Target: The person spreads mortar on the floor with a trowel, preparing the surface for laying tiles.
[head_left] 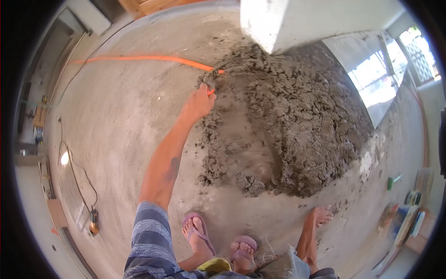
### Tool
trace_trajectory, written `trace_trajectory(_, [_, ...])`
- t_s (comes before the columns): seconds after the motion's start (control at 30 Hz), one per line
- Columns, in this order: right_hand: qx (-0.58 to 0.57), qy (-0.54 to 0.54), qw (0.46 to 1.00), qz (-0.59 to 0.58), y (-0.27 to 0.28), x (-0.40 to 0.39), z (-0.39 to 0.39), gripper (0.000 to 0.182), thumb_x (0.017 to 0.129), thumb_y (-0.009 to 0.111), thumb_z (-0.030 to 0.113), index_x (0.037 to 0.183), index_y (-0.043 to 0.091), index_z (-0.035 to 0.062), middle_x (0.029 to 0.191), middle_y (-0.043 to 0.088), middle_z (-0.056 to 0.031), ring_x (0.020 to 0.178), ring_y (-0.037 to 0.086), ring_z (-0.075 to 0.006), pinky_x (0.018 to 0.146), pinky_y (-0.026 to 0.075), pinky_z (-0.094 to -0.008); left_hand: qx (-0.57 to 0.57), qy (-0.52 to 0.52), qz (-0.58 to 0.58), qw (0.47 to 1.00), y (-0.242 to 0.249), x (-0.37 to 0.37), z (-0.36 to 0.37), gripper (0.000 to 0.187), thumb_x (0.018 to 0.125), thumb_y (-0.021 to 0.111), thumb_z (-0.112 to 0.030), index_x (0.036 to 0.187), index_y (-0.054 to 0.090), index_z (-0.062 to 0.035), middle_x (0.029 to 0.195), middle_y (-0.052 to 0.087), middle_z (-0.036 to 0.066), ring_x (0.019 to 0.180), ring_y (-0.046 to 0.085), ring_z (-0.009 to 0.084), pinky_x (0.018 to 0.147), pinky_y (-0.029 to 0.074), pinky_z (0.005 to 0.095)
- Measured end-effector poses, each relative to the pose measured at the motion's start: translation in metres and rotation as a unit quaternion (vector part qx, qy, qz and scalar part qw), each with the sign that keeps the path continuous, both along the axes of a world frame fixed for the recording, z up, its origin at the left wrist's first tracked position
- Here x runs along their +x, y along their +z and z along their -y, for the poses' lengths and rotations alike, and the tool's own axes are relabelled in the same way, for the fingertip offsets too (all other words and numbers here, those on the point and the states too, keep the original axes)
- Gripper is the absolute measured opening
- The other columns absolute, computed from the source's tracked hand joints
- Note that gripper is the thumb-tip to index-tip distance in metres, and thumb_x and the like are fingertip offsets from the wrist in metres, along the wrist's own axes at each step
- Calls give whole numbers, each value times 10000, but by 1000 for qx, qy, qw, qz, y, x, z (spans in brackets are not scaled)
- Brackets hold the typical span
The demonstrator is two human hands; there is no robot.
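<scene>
My left hand (200, 100) reaches far forward, its fingers closed around an orange-handled trowel (210, 84). The trowel's grey end is at the upper left edge of a heap of wet grey mortar (302, 125), mostly hidden by my fingers and the mortar. A smeared track of thinner mortar (239, 135) runs from near the trowel back toward my feet. Low at my right side hangs my right hand (322, 215), fingers stretched out and holding nothing, over the floor just short of the heap's near edge.
An orange hose (153, 58) crosses the concrete floor (111, 121) up to the mortar. Behind the heap stands a white pillar (288, 23), with a reflective panel (371, 74) to its right. A corded tool (94, 222) lies left; tools and a green brush (394, 181) lie right.
</scene>
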State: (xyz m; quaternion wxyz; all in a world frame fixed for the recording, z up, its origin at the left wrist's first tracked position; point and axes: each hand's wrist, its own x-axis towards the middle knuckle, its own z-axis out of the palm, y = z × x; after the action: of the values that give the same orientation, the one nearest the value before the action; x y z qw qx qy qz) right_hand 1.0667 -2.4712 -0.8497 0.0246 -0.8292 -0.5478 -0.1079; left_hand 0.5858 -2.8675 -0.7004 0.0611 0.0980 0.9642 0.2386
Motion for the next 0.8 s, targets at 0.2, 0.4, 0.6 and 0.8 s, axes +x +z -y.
trace_trajectory(0.2, [-39, -13, 999, 8, 25, -22, 11, 669, 955, 272, 580, 1431, 328, 113, 1503, 291, -63, 1374, 280, -223, 1009, 308, -545, -55, 23, 59, 996, -1, -105, -91, 459, 856, 525, -350, 1142, 540, 8, 1056, 619, 265, 1001, 598, 413, 851, 473, 483])
trace_trajectory(0.4, [-39, -7, 999, -16, 32, -26, 15, 670, 960, 276, 570, 1442, 305, 106, 1511, 275, -72, 1384, 260, -247, 993, 303, -576, -89, -74, 67, 991, 4, -66, -114, 485, 846, 514, -337, 1143, 533, 46, 1094, 591, 292, 1031, 578, 413, 867, 464, 465])
trace_trajectory(0.6, [-46, 1, 999, -25, 33, -27, 12, 689, 960, 276, 570, 1449, 276, 85, 1527, 235, -81, 1399, 230, -246, 1008, 275, -582, -141, -87, 96, 982, 14, -41, -93, 464, 842, 485, -328, 1120, 497, 43, 1061, 589, 292, 1001, 576, 428, 859, 446, 481])
trace_trajectory(0.8, [-50, 3, 999, -15, 28, -22, 6, 690, 961, 276, 568, 1458, 252, 90, 1532, 219, -77, 1408, 202, -234, 1021, 265, -573, -128, -91, 101, 982, 34, -15, -124, 464, 846, 459, -360, 1104, 500, 23, 1065, 591, 283, 1004, 573, 430, 858, 441, 490])
